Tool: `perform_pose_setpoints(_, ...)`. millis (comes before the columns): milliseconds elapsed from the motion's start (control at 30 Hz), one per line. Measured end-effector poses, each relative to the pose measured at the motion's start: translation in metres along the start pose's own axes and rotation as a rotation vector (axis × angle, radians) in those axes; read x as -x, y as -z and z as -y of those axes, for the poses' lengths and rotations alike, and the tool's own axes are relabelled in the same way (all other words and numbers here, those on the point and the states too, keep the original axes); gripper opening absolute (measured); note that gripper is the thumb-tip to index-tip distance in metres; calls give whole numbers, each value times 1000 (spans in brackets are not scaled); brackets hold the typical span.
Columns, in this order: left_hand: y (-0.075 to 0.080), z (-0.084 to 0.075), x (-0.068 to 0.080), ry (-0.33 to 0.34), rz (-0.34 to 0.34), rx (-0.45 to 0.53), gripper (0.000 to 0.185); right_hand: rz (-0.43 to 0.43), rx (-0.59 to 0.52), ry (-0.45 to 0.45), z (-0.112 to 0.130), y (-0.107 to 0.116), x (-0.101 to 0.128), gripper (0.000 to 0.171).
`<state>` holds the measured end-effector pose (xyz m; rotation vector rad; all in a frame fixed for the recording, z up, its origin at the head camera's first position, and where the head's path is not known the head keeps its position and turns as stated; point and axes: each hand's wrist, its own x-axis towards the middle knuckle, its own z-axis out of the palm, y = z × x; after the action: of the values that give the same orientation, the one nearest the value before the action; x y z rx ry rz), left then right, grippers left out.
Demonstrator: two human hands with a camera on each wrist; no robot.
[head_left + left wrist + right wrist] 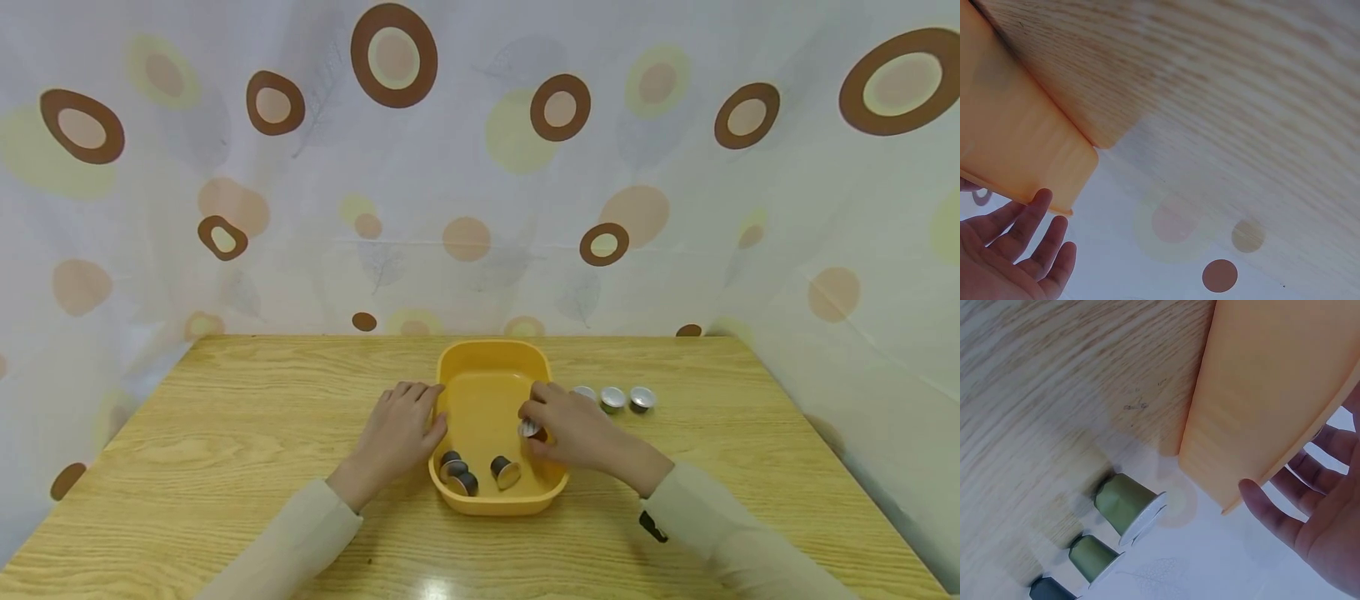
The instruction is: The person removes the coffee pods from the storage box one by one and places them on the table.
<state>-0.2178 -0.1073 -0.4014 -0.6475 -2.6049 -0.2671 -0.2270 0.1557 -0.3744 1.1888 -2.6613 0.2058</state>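
My right hand (573, 425) reaches over the right rim of a yellow plastic tray (495, 507) and holds a coffee capsule (531, 430) with a pale lid just inside that wall. On the opposite side, my left hand (401, 421) grips the tray's left rim, thumb on the inner side and a fingertip against the outer wall in the left wrist view. Two dark capsules (463, 482) lie together in the tray's near left corner. Another dark capsule (504, 472), gold-rimmed, lies on its side near the front wall.
Three capsules stand lid-down in a row on the wooden table (262, 433) right of the tray: a green capsule (1125, 503), a second green capsule (1092, 557) and a dark capsule (1050, 589). A patterned curtain (465, 167) hangs behind and at both sides.
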Motion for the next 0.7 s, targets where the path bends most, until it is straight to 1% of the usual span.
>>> perform_pose_setpoints(300,0,0,1,4,3,1,37,-32,18,-33,-1,6,0,22)
perform_pose_setpoints(700,0,-2,0,15,15,7,37,-123,5,-66,-9,20,2,24)
